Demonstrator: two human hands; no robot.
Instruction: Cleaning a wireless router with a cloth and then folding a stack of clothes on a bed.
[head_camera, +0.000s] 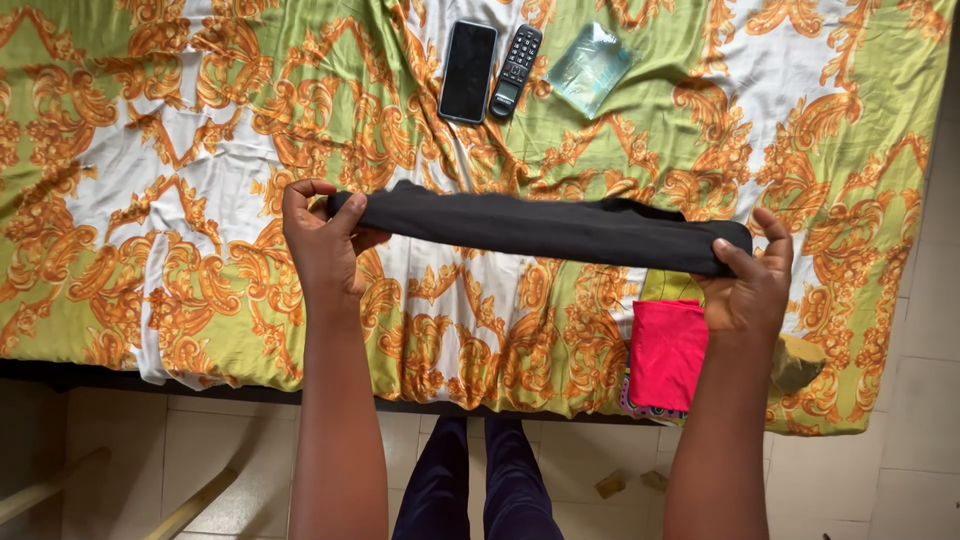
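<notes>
The left hand (322, 240) and right hand (750, 285) each pinch 1 end of a folded black garment (545, 228), stretched taut across mid-frame above the patterned bedsheet (150, 150). Folding looks midway; the next fold would need both ends brought together evenly.

Green-and-orange patterned bedsheet (180, 250) runs off the top and left edges. Folded pink cloth stack (667, 352) partly hidden behind right forearm; its lower layers too small to tell. Small tan floor scraps (610, 484) unidentifiable.
</notes>
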